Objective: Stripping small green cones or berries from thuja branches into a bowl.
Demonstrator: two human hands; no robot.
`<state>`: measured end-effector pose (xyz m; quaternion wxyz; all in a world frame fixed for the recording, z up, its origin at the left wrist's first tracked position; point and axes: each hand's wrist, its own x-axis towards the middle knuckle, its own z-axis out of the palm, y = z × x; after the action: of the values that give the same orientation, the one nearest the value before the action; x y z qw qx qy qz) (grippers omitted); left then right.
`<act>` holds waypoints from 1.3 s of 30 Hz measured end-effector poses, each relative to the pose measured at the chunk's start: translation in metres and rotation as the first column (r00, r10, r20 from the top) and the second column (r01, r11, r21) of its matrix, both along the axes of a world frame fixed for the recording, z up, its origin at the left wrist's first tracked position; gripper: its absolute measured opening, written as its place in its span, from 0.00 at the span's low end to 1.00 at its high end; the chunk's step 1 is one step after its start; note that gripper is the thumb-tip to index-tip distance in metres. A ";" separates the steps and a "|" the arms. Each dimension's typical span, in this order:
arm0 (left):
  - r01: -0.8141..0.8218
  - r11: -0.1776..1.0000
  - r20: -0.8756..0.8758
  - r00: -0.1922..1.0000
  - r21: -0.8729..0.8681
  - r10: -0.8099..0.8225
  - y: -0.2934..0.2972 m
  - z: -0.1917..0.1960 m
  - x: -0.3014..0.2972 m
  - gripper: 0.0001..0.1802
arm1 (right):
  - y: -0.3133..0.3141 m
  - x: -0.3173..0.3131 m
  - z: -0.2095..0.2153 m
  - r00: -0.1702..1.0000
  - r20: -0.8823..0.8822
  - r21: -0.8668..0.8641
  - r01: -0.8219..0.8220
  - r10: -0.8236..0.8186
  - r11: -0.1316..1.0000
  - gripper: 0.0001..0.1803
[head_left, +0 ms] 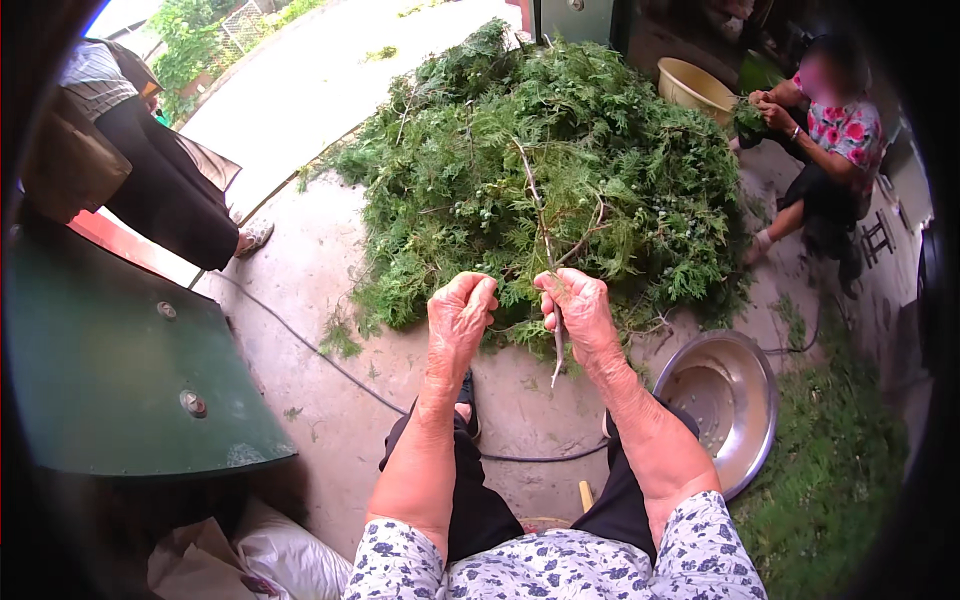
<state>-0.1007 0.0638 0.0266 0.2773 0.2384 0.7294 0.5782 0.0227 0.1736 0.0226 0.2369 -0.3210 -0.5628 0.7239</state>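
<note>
My right hand (583, 308) is closed around a thin, mostly bare branch (541, 215). Its cut end points down below my fingers, and its forked upper part reaches over a big heap of green conifer cuttings (560, 130). Level with it, a short gap to the left, my left hand (462, 308) is pinched closed. Whatever may be between those fingertips is too small to make out. Small round pale green cones dot the heap in front of both hands. By my right knee sits a wide metal basin (757, 425) with small bits in its bottom.
Another person (840, 130) sits at the right holding a green sprig, beside a yellow tub (685, 78). Someone stands at the left (150, 170) near a green metal door (130, 370). A dark cable (310, 345) crosses the floor. Loose greenery (825, 490) lies right; a white sack (285, 545), lower left.
</note>
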 end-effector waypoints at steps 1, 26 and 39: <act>-0.023 0.993 -0.013 1.000 0.118 0.024 0.002 -0.002 -0.002 0.11 | -0.003 0.000 0.004 0.997 0.055 0.092 -0.054 0.049 0.994 0.11; -0.594 0.604 0.565 0.780 0.531 0.270 -0.014 -0.003 -0.040 0.04 | 0.035 0.000 -0.013 0.886 0.128 0.900 0.085 -0.445 0.428 0.18; -0.246 0.793 0.579 0.799 0.558 -0.160 -0.014 -0.005 -0.022 0.08 | -0.002 -0.020 0.004 0.931 -0.333 -0.294 -0.251 0.148 0.922 0.23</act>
<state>-0.1229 0.0502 0.0213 0.3874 0.1015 0.3836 0.8321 0.0030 0.1712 0.0269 0.1873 -0.1813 -0.4195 0.8695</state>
